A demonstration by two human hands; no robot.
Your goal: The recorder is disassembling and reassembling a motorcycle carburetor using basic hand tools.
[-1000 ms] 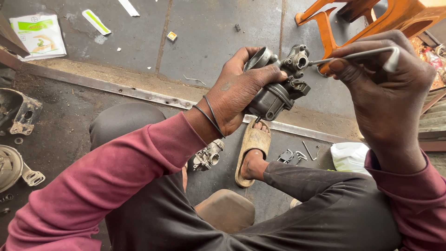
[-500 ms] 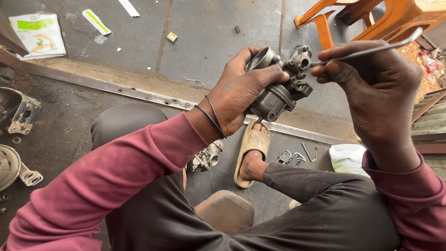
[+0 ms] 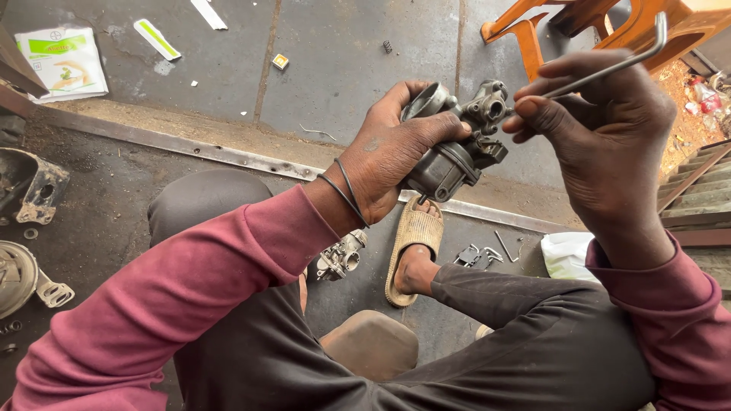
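My left hand (image 3: 396, 152) grips a grey, grimy metal carburettor (image 3: 457, 144) and holds it up over my knees. My right hand (image 3: 601, 129) pinches a thin bent metal rod (image 3: 609, 68) whose tip sits at the carburettor's upper right side. The rod's hooked end points up and to the right. Both arms are in maroon sleeves, and two dark bands circle my left wrist.
A second small carburettor (image 3: 341, 257) lies on the floor by my sandalled foot (image 3: 411, 243). Small metal parts (image 3: 480, 255) and a white cloth (image 3: 567, 255) lie to the right. Engine covers (image 3: 23, 228) sit at left, an orange chair (image 3: 601, 23) at top right.
My right hand has turned the rod, so its hooked end now points up and right instead of lying across my fingers. The carburettor has stayed in my left hand.
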